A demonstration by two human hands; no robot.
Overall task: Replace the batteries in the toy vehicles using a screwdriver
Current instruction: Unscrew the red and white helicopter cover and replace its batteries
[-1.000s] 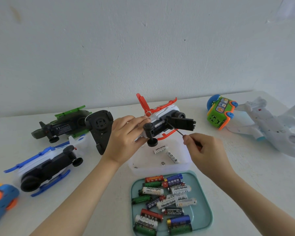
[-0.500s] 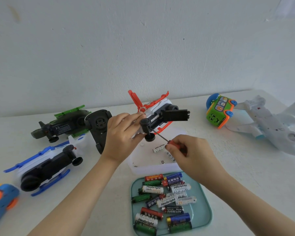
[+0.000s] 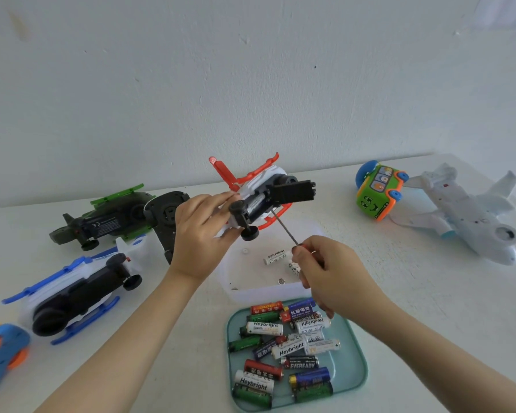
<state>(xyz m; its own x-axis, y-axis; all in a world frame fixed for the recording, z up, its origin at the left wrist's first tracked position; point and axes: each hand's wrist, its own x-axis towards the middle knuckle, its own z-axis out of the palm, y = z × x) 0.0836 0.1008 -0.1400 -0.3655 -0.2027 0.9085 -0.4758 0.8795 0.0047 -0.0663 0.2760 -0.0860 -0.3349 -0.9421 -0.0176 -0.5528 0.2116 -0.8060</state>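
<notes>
My left hand (image 3: 201,234) grips a white toy helicopter with red rotor and skids (image 3: 258,193), held upside down above the table. Its black battery cover (image 3: 292,190) hangs open and a battery shows in the compartment. My right hand (image 3: 329,269) pinches a thin screwdriver (image 3: 283,226) whose tip points up at the underside of the helicopter. A teal tray (image 3: 356,368) in front of me holds several loose batteries. Behind it a clear white tub (image 3: 259,292) holds a white battery (image 3: 276,256) and small screws.
At the left lie a blue-and-white helicopter (image 3: 75,290), a green helicopter (image 3: 108,220), a loose black cover part (image 3: 167,219) and an orange-blue toy (image 3: 0,353) at the edge. A green-orange toy bus (image 3: 377,192) and a white plane (image 3: 465,213) rest at the right. A wall stands behind.
My right hand drew back toward me from the helicopter's right side, and the screwdriver now points up at the compartment from below. The helicopter was raised slightly in my left hand.
</notes>
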